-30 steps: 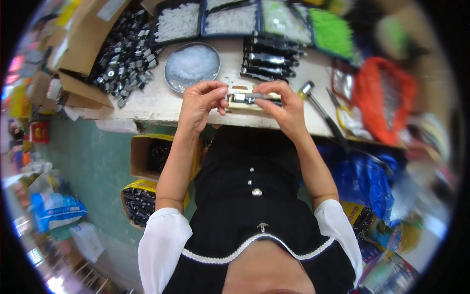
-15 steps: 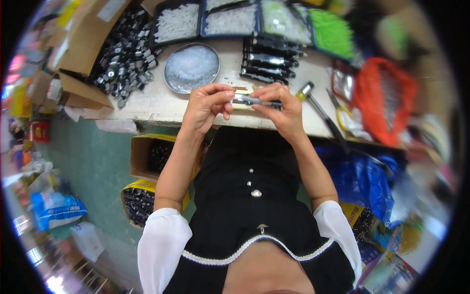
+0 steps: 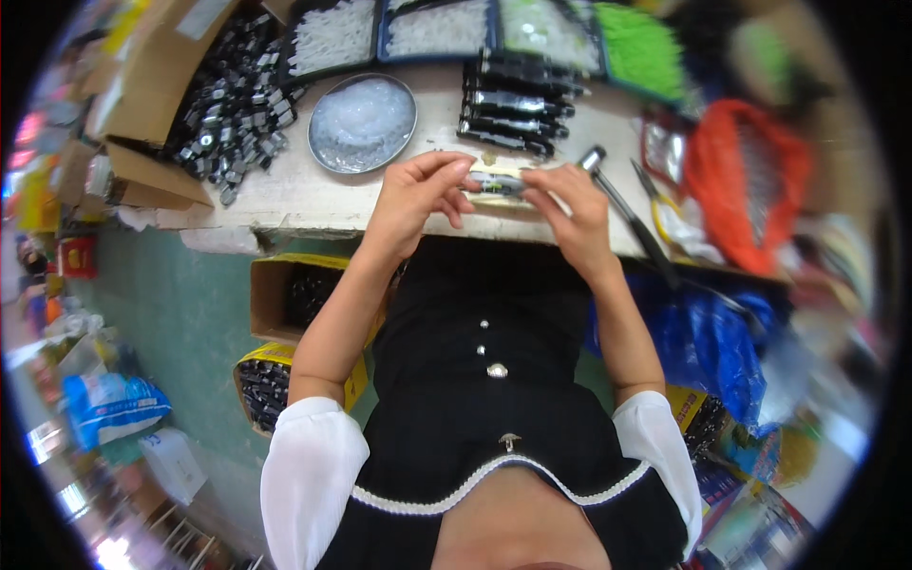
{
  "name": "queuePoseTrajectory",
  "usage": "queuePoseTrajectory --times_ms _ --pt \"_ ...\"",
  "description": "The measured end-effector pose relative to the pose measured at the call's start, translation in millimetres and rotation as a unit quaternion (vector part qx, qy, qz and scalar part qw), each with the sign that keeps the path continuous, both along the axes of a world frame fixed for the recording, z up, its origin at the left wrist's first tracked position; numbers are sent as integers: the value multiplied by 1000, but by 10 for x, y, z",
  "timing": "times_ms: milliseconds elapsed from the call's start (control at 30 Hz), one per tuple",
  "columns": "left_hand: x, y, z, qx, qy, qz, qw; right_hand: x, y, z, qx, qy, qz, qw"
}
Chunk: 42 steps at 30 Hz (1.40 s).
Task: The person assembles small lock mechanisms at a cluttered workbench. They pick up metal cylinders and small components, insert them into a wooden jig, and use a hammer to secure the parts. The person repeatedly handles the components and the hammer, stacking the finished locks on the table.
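Both hands are working together at the near edge of the surface. The left hand and the right hand are pinching the two ends of a small dark, glossy oblong piece, which is lying over a pale card-like strip; the fingertips are clamped on it from either side, with the thumbs underneath as far as can be told. What exactly the piece is stays too small to tell.

Judging from how things lie, the work is looking partly done. At 12 o'clock from the hands a row of dark packed strips is sitting in a neat stack, seemingly finished pieces, while at 10 o'clock a cardboard box is spilling a large heap of loose black-and-silver parts, which suggests that much is left.

Between that heap and the hands a round metal dish is holding clear, crinkly plastic bits. Along the far edge, shallow trays are carrying whitish pieces, and a bright green bundle is lying at 1 o'clock. At 3 o'clock a metal-headed tool with a long dark handle is resting slantwise, beside an orange mesh bag. Below the surface, at 7 o'clock, open cartons are holding more dark parts.
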State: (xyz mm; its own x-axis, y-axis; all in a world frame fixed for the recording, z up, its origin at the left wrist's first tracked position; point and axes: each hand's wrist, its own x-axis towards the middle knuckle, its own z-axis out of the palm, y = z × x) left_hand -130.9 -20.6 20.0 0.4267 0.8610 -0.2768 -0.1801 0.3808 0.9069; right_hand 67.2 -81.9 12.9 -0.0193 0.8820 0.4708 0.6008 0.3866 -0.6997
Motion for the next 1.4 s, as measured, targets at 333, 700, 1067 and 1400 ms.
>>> queuePoseTrajectory --times_ms 333,700,1067,1400 --pt "187 -37 -347 523 343 56 778 274 -78 -128 -117 75 -58 989" --pt "293 -6 -487 503 354 51 787 259 3 -183 -75 -40 -18 996" --pt "295 -2 -502 486 328 50 809 279 59 -256 -75 -64 -16 995" --pt "293 3 -530 525 335 43 781 259 77 -250 -224 102 -28 969"
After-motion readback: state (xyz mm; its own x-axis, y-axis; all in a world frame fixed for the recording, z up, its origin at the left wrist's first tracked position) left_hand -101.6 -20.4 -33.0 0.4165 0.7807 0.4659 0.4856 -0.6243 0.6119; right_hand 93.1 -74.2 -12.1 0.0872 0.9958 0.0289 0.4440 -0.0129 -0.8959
